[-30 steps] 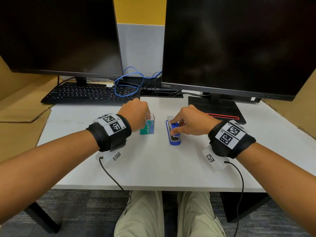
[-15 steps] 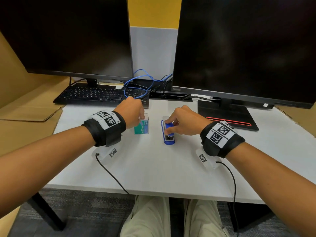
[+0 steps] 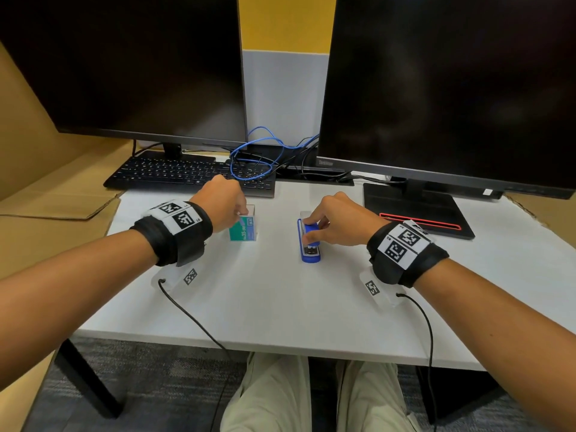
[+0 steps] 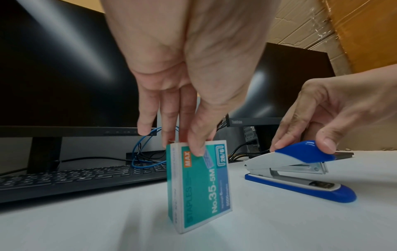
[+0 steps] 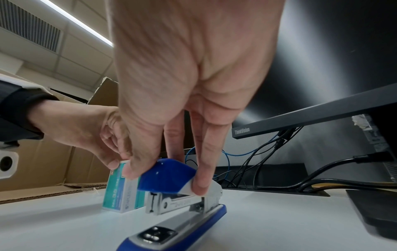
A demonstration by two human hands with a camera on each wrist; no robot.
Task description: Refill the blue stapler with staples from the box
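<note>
A teal staple box (image 3: 243,232) (image 4: 201,183) (image 5: 121,191) stands on end on the white desk (image 3: 280,300). My left hand (image 3: 223,207) (image 4: 184,146) pinches its top edge between thumb and fingers. The blue stapler (image 3: 309,241) (image 4: 300,171) (image 5: 171,200) lies to its right, base flat on the desk. My right hand (image 3: 330,224) (image 5: 165,180) grips the stapler's blue top cover between thumb and fingers, with the cover lifted a little off the metal magazine.
Two dark monitors (image 3: 436,88) stand behind, the right one's flat base (image 3: 414,210) close to the stapler. A black keyboard (image 3: 187,174) and tangled blue and black cables (image 3: 258,160) lie at the back. Cardboard (image 3: 46,213) flanks the desk's left side.
Both hands have stayed on the box and the stapler. The head view has shifted and tilted, so everything sits differently in the frame.
</note>
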